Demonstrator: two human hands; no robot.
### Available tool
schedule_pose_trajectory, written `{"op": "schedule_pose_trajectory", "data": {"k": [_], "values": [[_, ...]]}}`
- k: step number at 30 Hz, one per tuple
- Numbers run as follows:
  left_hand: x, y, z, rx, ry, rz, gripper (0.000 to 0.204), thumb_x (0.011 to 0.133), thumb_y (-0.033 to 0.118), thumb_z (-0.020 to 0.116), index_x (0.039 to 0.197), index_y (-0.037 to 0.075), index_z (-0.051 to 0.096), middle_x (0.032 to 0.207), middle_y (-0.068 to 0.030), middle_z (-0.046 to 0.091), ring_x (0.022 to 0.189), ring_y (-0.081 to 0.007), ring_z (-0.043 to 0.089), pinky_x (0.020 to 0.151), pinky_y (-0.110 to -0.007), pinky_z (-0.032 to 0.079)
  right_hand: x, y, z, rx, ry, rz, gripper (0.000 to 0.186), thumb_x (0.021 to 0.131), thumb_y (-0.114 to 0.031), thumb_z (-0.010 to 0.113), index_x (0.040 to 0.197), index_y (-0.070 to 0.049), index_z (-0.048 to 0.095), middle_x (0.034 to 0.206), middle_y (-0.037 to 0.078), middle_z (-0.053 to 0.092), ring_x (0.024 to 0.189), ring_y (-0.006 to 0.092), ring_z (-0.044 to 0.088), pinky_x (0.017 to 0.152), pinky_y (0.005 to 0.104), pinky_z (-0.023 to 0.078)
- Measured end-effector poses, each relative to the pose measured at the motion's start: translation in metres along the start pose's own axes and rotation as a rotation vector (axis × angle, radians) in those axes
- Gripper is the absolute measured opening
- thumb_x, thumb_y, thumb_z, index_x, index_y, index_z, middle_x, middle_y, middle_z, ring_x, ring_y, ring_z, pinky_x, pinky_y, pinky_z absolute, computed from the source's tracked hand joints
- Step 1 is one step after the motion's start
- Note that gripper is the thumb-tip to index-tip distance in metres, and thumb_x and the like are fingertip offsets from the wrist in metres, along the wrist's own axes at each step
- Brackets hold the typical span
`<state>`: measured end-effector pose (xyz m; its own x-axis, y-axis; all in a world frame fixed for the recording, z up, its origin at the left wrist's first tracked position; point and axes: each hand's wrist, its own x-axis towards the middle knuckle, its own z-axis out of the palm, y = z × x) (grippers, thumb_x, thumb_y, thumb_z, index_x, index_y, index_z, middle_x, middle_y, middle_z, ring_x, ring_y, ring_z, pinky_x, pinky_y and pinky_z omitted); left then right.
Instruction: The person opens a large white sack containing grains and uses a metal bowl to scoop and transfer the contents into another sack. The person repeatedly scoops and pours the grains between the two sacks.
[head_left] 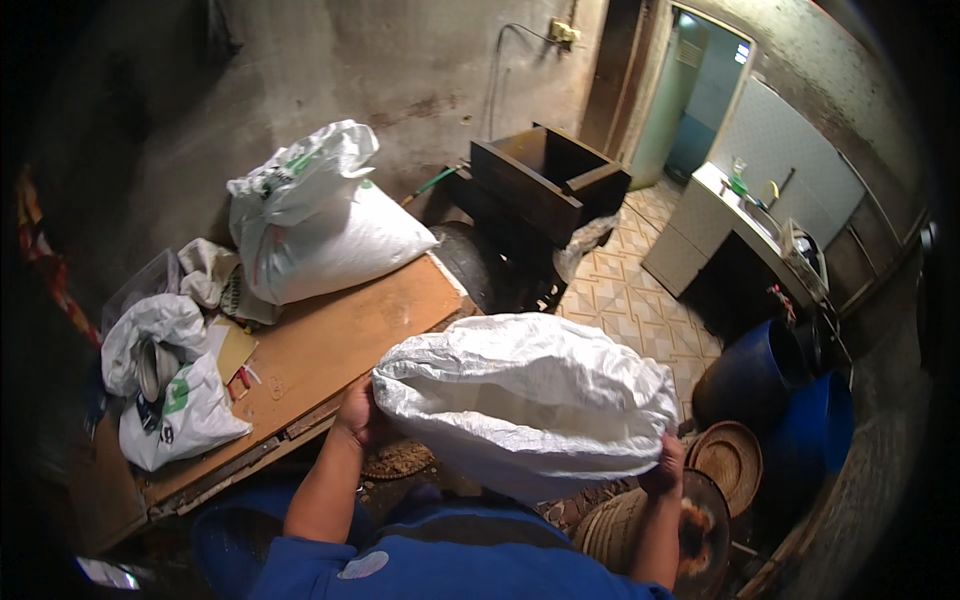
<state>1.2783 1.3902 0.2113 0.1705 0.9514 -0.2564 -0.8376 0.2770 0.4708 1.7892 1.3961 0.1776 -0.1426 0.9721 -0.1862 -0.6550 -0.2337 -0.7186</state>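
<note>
A white woven sack (530,395) spans the space in front of me, its mouth spread wide and facing up toward me. My left hand (367,412) grips the rim at its left end, next to the wooden table's edge. At the opposite end my right hand (664,468) grips the rim, with the fingers partly hidden behind the fabric. The inside of the sack looks pale; its lower part is out of sight below the rim.
A full white sack (340,240) sits on the wooden table (350,325), near a smaller opened bag (180,410). Beyond stands a dark box-like hopper (545,175). Blue barrels (750,370), a round rusty lid (727,465) and a sink counter (735,210) line the right side.
</note>
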Motion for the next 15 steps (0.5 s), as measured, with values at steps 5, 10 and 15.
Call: {"op": "schedule_pose_trajectory", "data": {"k": [5,10,15], "values": [[0.012,-0.043,0.01,0.019,0.036,-0.119,0.049,0.103,0.031,0.043,0.135,-0.003,0.057,0.129,-0.0189,0.066,0.119,-0.0307,0.064,0.108,-0.046,0.048,-0.006,-0.001,-0.029,-0.847,0.305,-0.239,0.071,0.084,-0.006,0.065,0.15,0.001,0.038,0.136,0.017,0.055,0.128,0.0269,0.053,0.111,0.04,0.04],[0.021,-0.076,0.023,0.076,-0.022,-0.219,0.043,0.102,0.02,0.045,0.136,-0.005,0.056,0.13,-0.0211,0.065,0.119,-0.0309,0.065,0.106,-0.045,0.051,-0.023,-0.02,0.061,-1.655,-0.038,-0.564,0.107,0.068,-0.026,0.086,0.156,0.0,0.029,0.154,0.028,0.033,0.146,0.045,0.03,0.121,0.0495,0.026],[0.018,-0.083,0.06,0.228,-0.12,-0.379,0.047,0.098,0.013,0.046,0.139,-0.01,0.051,0.135,-0.0232,0.062,0.12,-0.0309,0.065,0.106,-0.041,0.051,0.021,0.031,0.117,-1.856,-0.285,-0.405,0.112,0.067,-0.029,0.089,0.161,-0.021,0.028,0.161,0.027,0.025,0.151,0.0474,0.021,0.122,0.0626,0.017]]}}
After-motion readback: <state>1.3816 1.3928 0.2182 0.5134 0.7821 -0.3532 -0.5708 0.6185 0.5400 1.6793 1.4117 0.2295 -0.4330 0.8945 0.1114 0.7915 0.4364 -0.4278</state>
